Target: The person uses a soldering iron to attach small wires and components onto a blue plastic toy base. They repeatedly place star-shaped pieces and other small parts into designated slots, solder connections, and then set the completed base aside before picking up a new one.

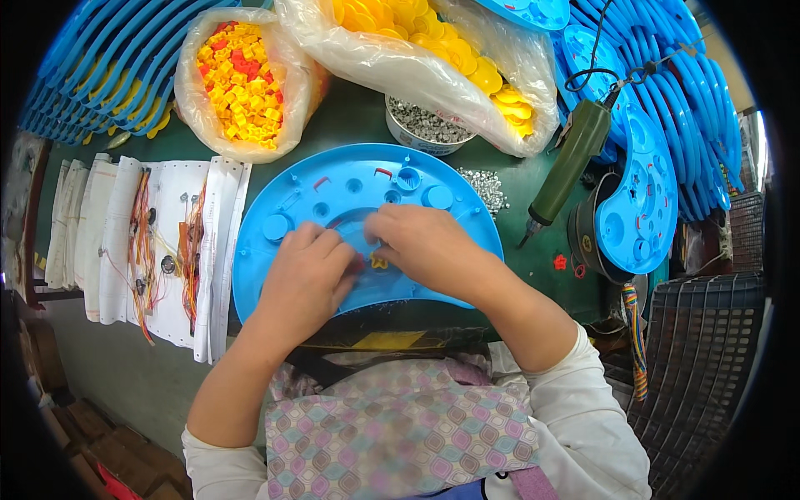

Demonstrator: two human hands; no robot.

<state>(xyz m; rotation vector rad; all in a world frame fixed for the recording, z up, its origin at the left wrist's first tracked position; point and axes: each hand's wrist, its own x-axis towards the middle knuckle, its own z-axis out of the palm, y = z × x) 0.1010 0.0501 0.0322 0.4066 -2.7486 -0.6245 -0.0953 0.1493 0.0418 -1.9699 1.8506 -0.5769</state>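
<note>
Blue plastic fills the middle of the head view: a large half-round shell [350, 187] lies flat on the green table [350, 121] at its near edge, straight side toward the person, with round bosses and small red clips on its face. Both hands rest on it. The left hand [307, 271] is curled, fingers pressing down on the shell's inner arc; whether it pinches anything I cannot tell. The right hand [427, 246] is bent over beside it, fingertips touching the left hand's, and a small yellow piece [379, 262] shows just under them on the shell; whether the fingers actually grip it cannot be told.

Toward the table's far edge stand a clear bag of yellow and red small parts [240, 79] on the left and a bigger bag of yellow discs [433, 37] in the middle, with a white tub of grey screws [427, 125] between bag and shell. Loose screws [485, 187] lie just off the shell's right rim. A green electric screwdriver [571, 162] hangs tilted at the right side. White bags of wiring [158, 242] lie along the left edge. Stacked blue shells [667, 92] crowd the far right corner.
</note>
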